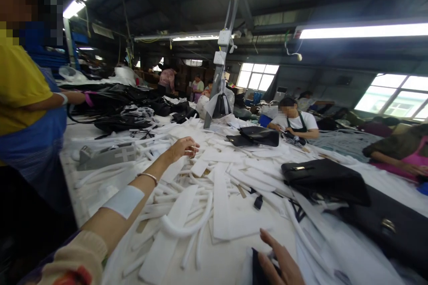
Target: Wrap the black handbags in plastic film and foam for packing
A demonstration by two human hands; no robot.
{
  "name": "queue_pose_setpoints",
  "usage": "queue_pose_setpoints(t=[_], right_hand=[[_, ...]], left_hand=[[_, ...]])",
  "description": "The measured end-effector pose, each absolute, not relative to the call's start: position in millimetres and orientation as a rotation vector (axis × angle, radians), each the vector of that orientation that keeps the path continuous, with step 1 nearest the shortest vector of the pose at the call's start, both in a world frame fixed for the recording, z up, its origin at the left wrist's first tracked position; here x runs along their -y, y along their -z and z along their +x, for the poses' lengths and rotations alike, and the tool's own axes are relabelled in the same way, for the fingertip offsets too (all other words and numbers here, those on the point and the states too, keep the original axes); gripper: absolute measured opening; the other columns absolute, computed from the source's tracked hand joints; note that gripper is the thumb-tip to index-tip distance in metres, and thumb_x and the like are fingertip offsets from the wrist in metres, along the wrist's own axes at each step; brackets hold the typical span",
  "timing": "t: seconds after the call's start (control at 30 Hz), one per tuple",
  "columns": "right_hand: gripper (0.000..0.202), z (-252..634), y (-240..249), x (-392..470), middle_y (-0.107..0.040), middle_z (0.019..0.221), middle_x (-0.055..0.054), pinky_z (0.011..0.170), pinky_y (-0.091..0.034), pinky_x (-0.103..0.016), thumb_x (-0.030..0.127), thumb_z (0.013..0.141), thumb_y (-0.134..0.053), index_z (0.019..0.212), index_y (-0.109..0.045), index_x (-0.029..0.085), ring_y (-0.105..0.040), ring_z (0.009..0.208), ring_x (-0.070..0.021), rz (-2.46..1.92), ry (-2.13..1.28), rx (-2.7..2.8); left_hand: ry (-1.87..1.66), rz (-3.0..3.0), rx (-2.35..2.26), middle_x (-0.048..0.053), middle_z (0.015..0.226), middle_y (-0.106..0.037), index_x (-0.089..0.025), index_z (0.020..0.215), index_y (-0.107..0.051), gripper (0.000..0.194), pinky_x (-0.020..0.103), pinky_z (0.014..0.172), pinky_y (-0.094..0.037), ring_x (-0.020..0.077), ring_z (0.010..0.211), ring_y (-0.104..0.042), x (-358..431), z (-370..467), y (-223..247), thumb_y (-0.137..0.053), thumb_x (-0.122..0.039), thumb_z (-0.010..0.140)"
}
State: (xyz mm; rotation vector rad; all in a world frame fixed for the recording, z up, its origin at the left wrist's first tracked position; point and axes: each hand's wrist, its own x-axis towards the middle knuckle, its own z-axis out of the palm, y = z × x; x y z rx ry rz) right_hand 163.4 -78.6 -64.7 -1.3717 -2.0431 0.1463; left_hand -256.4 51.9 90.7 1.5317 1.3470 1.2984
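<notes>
My left hand point(183, 149) reaches out over the middle of the cluttered table. Its fingers are curled together at a small pale thing that I cannot make out. Below it lie white foam strips point(187, 227) and flat white sheets point(221, 205). At the bottom edge, my right hand point(282, 262) has its index finger and thumb spread apart. A dark piece point(259, 269) with a white edge lies beside and partly under the thumb; whether the hand grips it cannot be seen. A small black tab point(258, 202) rests on the white pieces above my right hand.
Black bags point(324, 180) with metal clasps lie at the right, another point(257, 136) farther back. A grey holder point(109, 156) stands left. A metal post point(217, 84) rises mid-table. A person in yellow point(23, 80) stands left; others work behind and at right.
</notes>
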Motion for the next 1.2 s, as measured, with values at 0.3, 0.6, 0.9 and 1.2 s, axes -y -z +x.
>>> queue_pose_setpoints(t=[0.3,0.6,0.9,1.2], right_hand=[[0.038,118.0,-96.6,109.7,-0.063,0.123,-0.007,0.089,-0.052,-0.037,0.045,0.087,-0.054,0.12,-0.061,0.027,-0.063,0.105,-0.0238,-1.252,-0.694,1.872],[0.023,100.8,-109.5,125.5,-0.062,0.077,-0.002,0.063,-0.043,-0.025,0.04,0.083,-0.063,0.077,-0.069,0.018,-0.055,0.068,-0.0137,-1.196,-0.569,1.744],[0.031,135.6,-113.4,145.8,-0.059,0.059,0.002,0.054,-0.036,-0.023,0.044,0.077,-0.066,0.07,-0.065,0.014,-0.05,0.055,-0.0105,-1.285,-0.949,1.547],[0.027,153.0,-112.1,163.6,-0.065,0.063,-0.001,0.057,-0.041,-0.024,0.042,0.077,-0.066,0.071,-0.065,0.015,-0.056,0.06,-0.0129,-1.274,-1.016,1.515]], left_hand=[[-1.091,1.285,-0.635,0.012,0.135,-0.052,-0.015,0.078,-0.054,0.016,0.023,0.058,-0.056,0.0312,0.115,-0.057,36.5,-142.7,-119.2,-0.065,-0.025,0.075],[-0.9,1.294,-0.535,0.011,0.145,-0.039,-0.015,0.08,-0.061,0.022,0.018,0.048,-0.051,0.0233,0.098,-0.062,91.2,-62.1,-104.4,-0.071,-0.033,0.074],[-0.82,1.153,-0.589,0.001,0.079,-0.062,-0.016,0.093,-0.056,0.04,0.014,0.041,-0.04,0.0073,0.053,-0.055,119.6,-41.4,-80.3,-0.08,-0.032,0.065],[-0.736,1.375,-0.687,-0.003,0.059,-0.057,-0.015,0.086,-0.063,0.023,0.017,0.034,-0.029,0.0047,0.037,-0.038,141.1,-6.4,-63.9,-0.069,-0.031,0.072]])
